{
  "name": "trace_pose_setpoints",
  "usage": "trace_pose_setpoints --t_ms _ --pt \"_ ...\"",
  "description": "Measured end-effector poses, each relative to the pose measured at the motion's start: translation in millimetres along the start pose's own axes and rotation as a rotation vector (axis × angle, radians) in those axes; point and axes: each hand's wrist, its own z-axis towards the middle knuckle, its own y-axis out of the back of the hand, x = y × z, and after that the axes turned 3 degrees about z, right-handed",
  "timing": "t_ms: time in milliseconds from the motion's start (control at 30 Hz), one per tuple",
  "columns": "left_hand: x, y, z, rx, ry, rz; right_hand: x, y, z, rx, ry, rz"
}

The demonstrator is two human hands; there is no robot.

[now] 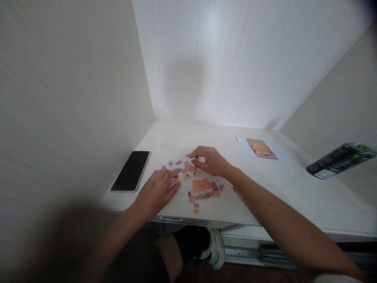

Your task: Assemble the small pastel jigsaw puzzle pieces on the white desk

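Jigsaw assembly on the pale wooden table [294, 188]. Judgement: the step goes best with one hand pinning the joined part flat while the other slides a piece in by its edge, without scattering the rest. Left hand [157, 190] lies nearly flat, fingers extended, touching the small loose pink-and-orange puzzle pieces [188, 173] between the hands; nothing gripped. Right hand [210, 161] is curled, fingertips down on a piece; a firm hold cannot be confirmed. The assembled pink-orange puzzle cluster [204, 189] sits just below the right hand.
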Motion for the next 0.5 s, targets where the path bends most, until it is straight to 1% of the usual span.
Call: trace_pose_setpoints --t_ms 67,167,233,300,400,500 --pt "0 -1.1 -2 -0.030 -0.019 0.001 3 -1 0 -0.007 -0.008 0.044" --pt "-1 -1.4 -3 -0.102 -0.058 0.011 12 -4 0 0.036 -0.065 0.213" --pt "-2 -0.8 -4 -0.162 -0.095 0.015 19 -8 -1 0.107 -0.119 0.345" --pt "-2 -0.2 -4 -0.210 -0.130 0.024 28 -11 -3 0.210 -0.163 0.466" --pt "-2 -0.6 -6 -0.233 -0.160 0.029 38 -15 -5 0.349 -0.185 0.617" --pt "-2 -1.4 -8 -0.219 -0.162 -0.001 41 -18 -5 0.376 -0.195 0.659"
